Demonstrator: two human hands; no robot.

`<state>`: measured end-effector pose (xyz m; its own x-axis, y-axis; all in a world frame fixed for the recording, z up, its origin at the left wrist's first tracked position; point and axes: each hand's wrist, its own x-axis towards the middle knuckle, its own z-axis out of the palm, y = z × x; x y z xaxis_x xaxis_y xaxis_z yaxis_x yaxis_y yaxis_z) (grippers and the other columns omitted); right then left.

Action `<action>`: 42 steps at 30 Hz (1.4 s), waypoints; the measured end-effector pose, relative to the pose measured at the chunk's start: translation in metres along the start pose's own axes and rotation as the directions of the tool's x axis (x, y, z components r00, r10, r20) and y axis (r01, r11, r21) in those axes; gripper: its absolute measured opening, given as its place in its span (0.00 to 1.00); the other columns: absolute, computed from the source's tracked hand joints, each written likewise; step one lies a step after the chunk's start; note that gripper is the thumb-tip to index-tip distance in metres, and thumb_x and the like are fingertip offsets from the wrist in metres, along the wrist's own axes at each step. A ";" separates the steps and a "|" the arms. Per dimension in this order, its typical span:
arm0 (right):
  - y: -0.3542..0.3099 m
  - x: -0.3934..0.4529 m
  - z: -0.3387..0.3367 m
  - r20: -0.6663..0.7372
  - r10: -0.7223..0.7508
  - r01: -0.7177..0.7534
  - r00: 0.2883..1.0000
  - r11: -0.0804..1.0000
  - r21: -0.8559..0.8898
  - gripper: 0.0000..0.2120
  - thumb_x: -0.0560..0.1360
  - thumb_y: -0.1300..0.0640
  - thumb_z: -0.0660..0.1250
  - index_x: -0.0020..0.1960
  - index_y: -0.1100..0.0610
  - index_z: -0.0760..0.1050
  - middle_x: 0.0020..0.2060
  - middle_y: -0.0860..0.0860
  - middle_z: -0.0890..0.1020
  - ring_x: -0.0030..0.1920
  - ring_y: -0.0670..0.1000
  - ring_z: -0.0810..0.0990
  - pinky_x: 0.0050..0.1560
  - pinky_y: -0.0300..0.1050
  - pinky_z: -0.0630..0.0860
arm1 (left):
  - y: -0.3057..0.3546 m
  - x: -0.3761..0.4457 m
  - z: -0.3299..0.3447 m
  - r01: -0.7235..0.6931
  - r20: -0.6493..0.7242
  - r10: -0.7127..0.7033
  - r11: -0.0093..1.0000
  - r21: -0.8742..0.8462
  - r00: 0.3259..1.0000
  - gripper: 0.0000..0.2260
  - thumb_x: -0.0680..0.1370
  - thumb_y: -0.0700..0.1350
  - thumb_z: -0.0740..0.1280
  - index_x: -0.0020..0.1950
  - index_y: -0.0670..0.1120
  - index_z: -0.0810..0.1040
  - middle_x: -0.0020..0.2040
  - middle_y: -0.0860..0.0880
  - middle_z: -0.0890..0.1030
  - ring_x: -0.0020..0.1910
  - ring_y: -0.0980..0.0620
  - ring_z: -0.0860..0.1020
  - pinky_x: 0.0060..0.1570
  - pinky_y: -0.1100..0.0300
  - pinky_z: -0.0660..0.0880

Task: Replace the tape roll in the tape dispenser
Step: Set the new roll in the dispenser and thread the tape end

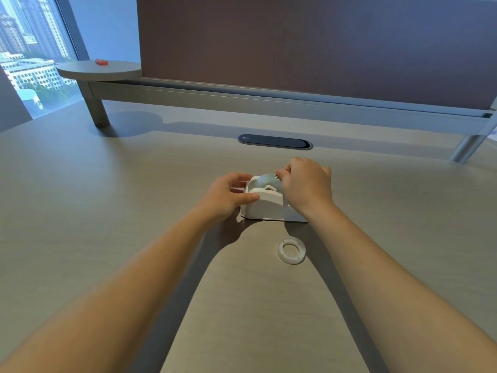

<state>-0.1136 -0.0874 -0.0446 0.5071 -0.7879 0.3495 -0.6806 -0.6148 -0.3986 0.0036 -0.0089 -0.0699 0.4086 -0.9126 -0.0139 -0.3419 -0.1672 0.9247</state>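
A white tape dispenser stands on the desk in the middle of the view. My left hand grips its left end, thumb lying along the near wall. A grey-green tape roll sits in the dispenser's well, its top showing above the rim. My right hand has its fingertips closed on the roll's upper right edge and hides the dispenser's right end. A white empty ring, a tape core, lies flat on the desk nearer to me, between my forearms.
The wooden desk stretches wide around. A dark oval cable port is set in it behind the dispenser. A brown partition on metal legs closes off the back. A small round shelf with a red item stands back left.
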 end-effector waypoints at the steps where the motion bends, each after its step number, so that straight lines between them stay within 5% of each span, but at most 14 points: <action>1: 0.000 0.002 -0.001 0.051 0.023 -0.023 0.998 1.000 -0.015 0.15 0.76 0.55 0.55 0.32 0.58 0.66 0.32 0.52 0.71 0.39 0.55 0.69 0.47 0.48 0.59 | 0.000 0.001 0.000 0.005 0.002 -0.005 1.000 0.001 1.000 0.20 0.71 0.41 0.66 0.62 0.44 0.70 0.63 0.43 0.75 0.57 0.47 0.73 0.57 0.51 0.72; 7: -0.006 0.011 -0.005 0.226 0.141 -0.170 0.964 0.979 0.114 0.22 0.71 0.44 0.64 0.26 0.55 0.62 0.24 0.51 0.67 0.28 0.50 0.66 0.43 0.51 0.66 | 0.001 0.001 -0.001 0.015 0.014 -0.015 1.000 -0.017 1.000 0.19 0.71 0.40 0.66 0.61 0.43 0.70 0.62 0.42 0.75 0.54 0.49 0.73 0.57 0.49 0.73; 12: -0.011 0.019 -0.015 0.332 0.239 -0.333 0.912 0.906 0.261 0.14 0.69 0.51 0.69 0.38 0.63 0.72 0.39 0.58 0.78 0.38 0.54 0.74 0.34 0.44 0.70 | 0.003 0.001 -0.002 0.009 0.026 -0.010 1.000 0.010 1.000 0.19 0.71 0.40 0.66 0.62 0.43 0.70 0.62 0.42 0.75 0.54 0.49 0.72 0.54 0.53 0.72; 20: -0.003 0.022 -0.027 0.314 0.283 -0.368 0.906 0.894 0.255 0.11 0.71 0.64 0.65 0.31 0.59 0.68 0.44 0.62 0.83 0.45 0.58 0.83 0.50 0.51 0.80 | 0.004 0.002 -0.003 0.011 0.029 -0.013 0.999 0.046 1.000 0.20 0.71 0.42 0.67 0.62 0.44 0.69 0.63 0.43 0.74 0.55 0.49 0.72 0.52 0.54 0.72; 26: 0.004 0.020 -0.040 0.486 0.257 -0.497 0.836 0.731 0.468 0.08 0.75 0.68 0.57 0.46 0.63 0.74 0.33 0.56 0.76 0.31 0.49 0.76 0.30 0.37 0.76 | 0.008 0.001 0.000 0.021 0.013 -0.023 0.995 0.096 1.000 0.22 0.70 0.44 0.67 0.63 0.44 0.67 0.64 0.43 0.73 0.60 0.45 0.72 0.58 0.51 0.72; 32: 0.014 0.017 -0.045 0.501 0.306 -0.580 0.810 0.548 0.603 0.08 0.72 0.65 0.64 0.49 0.67 0.75 0.34 0.56 0.75 0.34 0.50 0.75 0.32 0.38 0.78 | 0.008 0.002 0.002 0.014 0.004 -0.015 0.995 0.103 1.000 0.20 0.70 0.44 0.67 0.61 0.44 0.69 0.62 0.43 0.74 0.56 0.48 0.72 0.58 0.51 0.72; 38: 0.024 0.016 -0.038 0.385 0.376 -0.538 0.843 0.607 0.585 0.09 0.66 0.64 0.71 0.32 0.60 0.72 0.33 0.53 0.75 0.35 0.49 0.73 0.35 0.39 0.75 | 0.007 0.003 0.003 0.010 -0.015 -0.008 0.993 0.120 1.000 0.19 0.70 0.43 0.67 0.60 0.44 0.69 0.62 0.43 0.74 0.55 0.48 0.72 0.58 0.50 0.72; 42: 0.036 0.014 -0.032 0.395 0.409 -0.569 0.823 0.578 0.586 0.10 0.66 0.65 0.71 0.31 0.58 0.70 0.34 0.53 0.74 0.35 0.49 0.71 0.36 0.41 0.73 | 0.006 0.004 0.003 -0.001 -0.016 0.003 0.992 0.128 1.000 0.19 0.70 0.43 0.67 0.60 0.44 0.70 0.62 0.43 0.75 0.55 0.48 0.72 0.57 0.50 0.72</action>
<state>-0.1483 -0.1193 -0.0275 0.3478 -0.9136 -0.2106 -0.3718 0.0718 -0.9255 0.0004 -0.0144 -0.0655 0.4212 -0.9069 -0.0049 -0.4482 -0.2129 0.8682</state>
